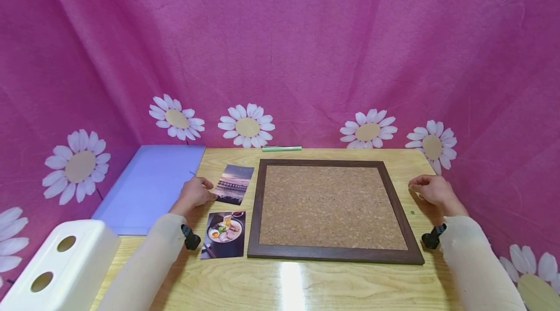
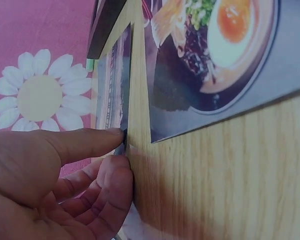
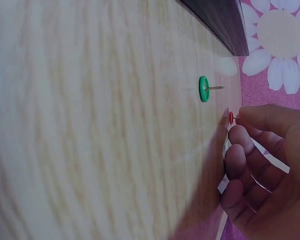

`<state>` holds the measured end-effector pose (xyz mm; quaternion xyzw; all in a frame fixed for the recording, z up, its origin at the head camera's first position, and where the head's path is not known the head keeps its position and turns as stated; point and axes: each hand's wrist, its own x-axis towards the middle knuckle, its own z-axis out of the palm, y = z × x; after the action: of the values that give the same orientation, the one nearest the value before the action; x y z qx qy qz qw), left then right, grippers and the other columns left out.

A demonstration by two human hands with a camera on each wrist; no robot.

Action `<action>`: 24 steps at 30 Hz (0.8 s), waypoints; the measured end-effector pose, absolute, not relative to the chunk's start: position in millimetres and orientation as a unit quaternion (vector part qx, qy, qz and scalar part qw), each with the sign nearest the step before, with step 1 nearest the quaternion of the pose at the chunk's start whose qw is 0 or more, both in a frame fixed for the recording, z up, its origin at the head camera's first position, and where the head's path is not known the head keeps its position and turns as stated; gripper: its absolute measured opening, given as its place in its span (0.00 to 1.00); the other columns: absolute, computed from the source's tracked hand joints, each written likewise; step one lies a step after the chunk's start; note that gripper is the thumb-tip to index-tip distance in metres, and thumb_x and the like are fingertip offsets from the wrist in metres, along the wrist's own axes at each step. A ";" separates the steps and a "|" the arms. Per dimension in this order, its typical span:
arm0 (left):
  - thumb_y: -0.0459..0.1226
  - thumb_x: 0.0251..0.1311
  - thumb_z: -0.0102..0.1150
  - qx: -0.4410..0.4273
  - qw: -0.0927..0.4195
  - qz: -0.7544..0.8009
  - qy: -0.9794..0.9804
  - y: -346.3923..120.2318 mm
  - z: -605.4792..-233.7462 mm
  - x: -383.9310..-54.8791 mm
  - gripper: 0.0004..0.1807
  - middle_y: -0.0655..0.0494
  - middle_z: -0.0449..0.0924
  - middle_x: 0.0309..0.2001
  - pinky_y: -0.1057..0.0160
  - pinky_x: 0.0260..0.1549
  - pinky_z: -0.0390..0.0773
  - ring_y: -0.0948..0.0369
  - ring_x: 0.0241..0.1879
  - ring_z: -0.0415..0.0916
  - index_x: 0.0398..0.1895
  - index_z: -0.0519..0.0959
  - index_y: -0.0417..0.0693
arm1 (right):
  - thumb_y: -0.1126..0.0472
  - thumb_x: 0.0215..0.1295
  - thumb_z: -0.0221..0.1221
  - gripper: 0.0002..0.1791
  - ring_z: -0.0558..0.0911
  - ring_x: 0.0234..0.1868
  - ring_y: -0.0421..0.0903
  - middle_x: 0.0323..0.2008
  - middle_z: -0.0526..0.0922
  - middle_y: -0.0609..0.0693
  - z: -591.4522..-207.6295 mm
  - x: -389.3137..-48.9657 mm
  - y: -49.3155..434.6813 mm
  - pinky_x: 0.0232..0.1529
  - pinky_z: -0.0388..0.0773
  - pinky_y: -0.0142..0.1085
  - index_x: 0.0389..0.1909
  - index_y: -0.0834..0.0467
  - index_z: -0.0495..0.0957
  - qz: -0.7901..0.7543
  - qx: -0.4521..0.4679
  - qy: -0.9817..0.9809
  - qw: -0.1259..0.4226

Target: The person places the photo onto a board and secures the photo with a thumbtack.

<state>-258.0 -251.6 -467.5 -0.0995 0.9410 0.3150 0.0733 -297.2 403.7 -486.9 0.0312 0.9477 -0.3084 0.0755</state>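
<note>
My left hand (image 1: 197,192) pinches the near left corner of a photo of a pier at dusk (image 1: 234,184), thumb on top, as the left wrist view shows. Just nearer lies a photo of a ramen bowl (image 1: 225,235), flat on the table. To the right sits a cork board (image 1: 325,206) in a dark brown frame. Past its right side, my right hand (image 1: 435,192) is low over the table, thumb and forefinger at the pin of a red thumbtack (image 3: 231,118). A green thumbtack (image 3: 204,89) stands pin up nearby.
A green pen (image 1: 282,148) lies at the table's back edge. On the left are a blue-violet sheet (image 1: 153,184) and a white box with round holes (image 1: 59,262). Pink cloth with daisies (image 1: 271,58) hangs around the wooden table (image 1: 350,286).
</note>
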 end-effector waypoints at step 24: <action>0.28 0.62 0.55 -0.100 0.151 0.504 0.845 -263.6 -470.2 -257.0 0.17 0.52 0.79 0.33 0.66 0.33 0.81 0.62 0.31 0.76 0.53 0.74 0.28 | 0.54 0.73 0.56 0.15 0.75 0.36 0.49 0.39 0.83 0.57 -490.5 -300.4 403.4 0.33 0.71 0.34 0.46 0.63 0.81 -0.297 0.048 0.952 0.058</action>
<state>-257.0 -263.6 -470.2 -0.1004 0.8447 0.5036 0.1506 -300.4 403.4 -490.5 0.0484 0.9519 -0.2967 0.0583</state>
